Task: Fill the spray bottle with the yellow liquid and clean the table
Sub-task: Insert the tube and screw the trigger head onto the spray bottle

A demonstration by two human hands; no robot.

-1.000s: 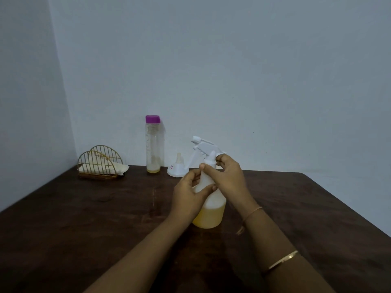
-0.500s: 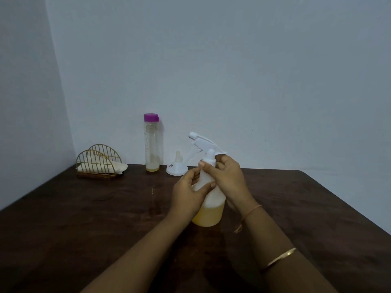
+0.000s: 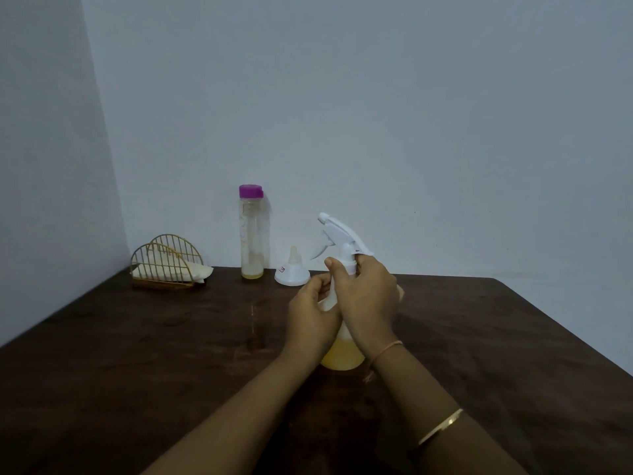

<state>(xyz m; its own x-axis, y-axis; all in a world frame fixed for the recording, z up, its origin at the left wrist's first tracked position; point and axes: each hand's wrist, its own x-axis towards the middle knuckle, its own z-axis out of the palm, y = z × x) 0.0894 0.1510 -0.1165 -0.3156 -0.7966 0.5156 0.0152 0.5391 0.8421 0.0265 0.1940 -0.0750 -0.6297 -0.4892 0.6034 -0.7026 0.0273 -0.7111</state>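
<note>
Spray bottle (image 3: 342, 351) upright on the dark table (image 3: 171, 354), both hands on it.
Yellow liquid (image 3: 339, 361) fills its lower part. The left hand (image 3: 313, 320) wraps its body; the right hand (image 3: 368, 299) curls round the white collar under the trigger head (image 3: 340, 233). Behind the spray bottle, leftward in turn: a white funnel (image 3: 292, 274), a purple-capped bottle (image 3: 251, 234) and a wire napkin holder (image 3: 168, 265).

Dim, bluish, even light; soft focus, wide-angle bending at edges, faint sheen on the table (image 3: 254, 315).
</note>
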